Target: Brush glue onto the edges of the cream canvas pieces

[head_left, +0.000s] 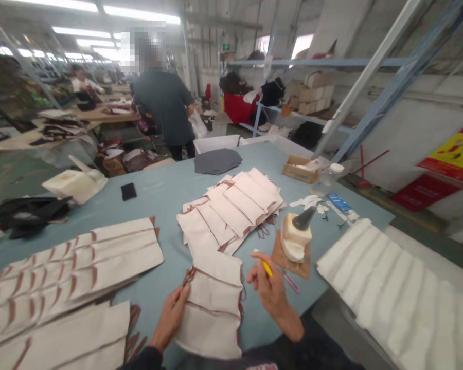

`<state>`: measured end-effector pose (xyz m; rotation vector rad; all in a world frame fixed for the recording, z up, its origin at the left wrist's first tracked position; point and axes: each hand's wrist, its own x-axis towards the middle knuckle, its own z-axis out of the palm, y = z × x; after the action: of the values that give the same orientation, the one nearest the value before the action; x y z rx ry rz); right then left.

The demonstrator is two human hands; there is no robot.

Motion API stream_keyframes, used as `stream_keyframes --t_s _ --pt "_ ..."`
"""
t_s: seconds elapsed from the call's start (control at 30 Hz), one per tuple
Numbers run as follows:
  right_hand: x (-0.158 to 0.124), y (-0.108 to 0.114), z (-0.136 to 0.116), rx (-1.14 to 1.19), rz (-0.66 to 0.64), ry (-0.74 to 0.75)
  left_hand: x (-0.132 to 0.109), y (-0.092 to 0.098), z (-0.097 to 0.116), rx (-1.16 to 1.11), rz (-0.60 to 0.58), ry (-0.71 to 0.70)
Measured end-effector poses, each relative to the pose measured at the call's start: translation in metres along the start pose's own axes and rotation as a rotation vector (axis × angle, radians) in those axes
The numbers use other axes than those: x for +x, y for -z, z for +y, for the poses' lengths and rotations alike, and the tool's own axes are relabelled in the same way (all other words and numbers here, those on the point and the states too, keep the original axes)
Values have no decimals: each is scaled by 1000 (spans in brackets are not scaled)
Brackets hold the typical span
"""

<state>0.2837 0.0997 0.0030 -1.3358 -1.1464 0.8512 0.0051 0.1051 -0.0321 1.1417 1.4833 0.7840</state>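
Two bare hands low over blue-grey table [158, 190]. Left hand [173, 308] curled, fingertips pinching left brown-trimmed edge of cream fabric piece [216, 303]. Right hand [270, 290] closed around yellow pen [267, 267], just off piece's right edge. Pink pen [292, 282] just right of right hand. Beyond that, cream block [296, 234] topped by dark cone, on brown pad [280, 254]. Ahead of both hands: fanned cream pieces [231, 205]. Left of left hand: long cream panels [73, 262]. Far right: white padded stack [389, 293]. Person in dark shirt [165, 108] stands well beyond.

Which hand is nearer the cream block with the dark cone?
Right. The right hand, holding a pen, is beside the cream block; the left hand grips fabric farther off.
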Motion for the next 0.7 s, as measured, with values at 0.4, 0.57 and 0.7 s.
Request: stream_keyframes --t_s 0.4,0.57,0.7 --pt "30 -67 -22 -101 -323 228 -75 45 70 40 -212 -247" --pt "46 -68 -42 -77 -360 285 -88 46 94 -17 -314 -264" --pt "42 -55 -62 -96 -447 309 -86 37 90 -242 -151 -160"
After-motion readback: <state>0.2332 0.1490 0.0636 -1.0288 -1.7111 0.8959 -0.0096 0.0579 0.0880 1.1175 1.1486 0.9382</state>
